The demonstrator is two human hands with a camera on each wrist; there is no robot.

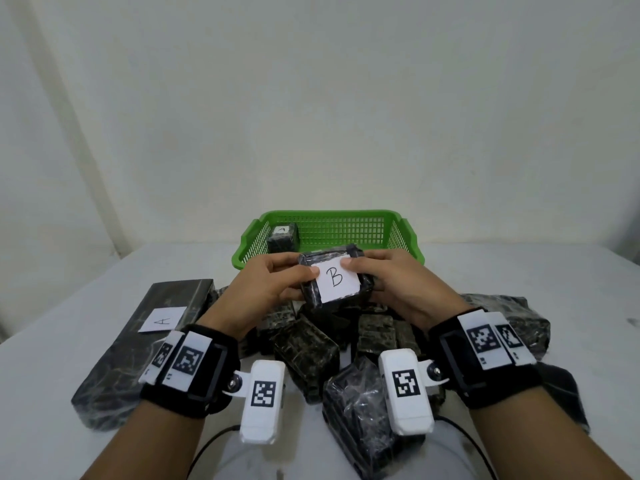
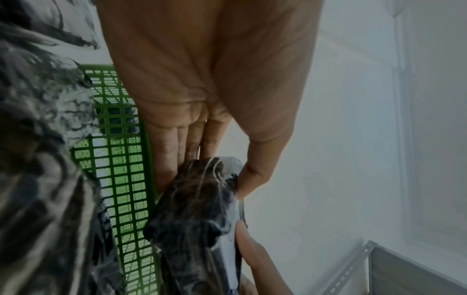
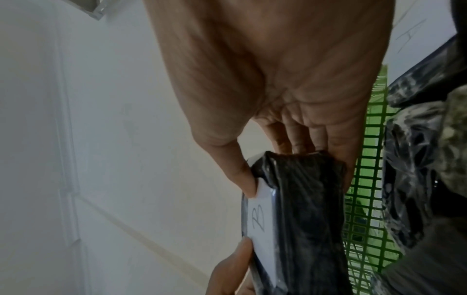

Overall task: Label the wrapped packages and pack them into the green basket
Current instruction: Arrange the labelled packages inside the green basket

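Plastic-wrapped package [image 1: 334, 280] mid-frame, gripped from both sides by left hand [image 1: 266, 289] and right hand [image 1: 398, 285], thumbs pressing down the white "B" label [image 1: 337, 278]. Labelling step, looks nearly done. Next up, probably: lifting over the near rim into the green basket [image 1: 346, 226] just behind, beside the "A" package [image 1: 283, 237].

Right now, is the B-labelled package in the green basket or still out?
Out. The black plastic-wrapped package with the white B label is held by the left hand and right hand, in front of the green plastic mesh basket.
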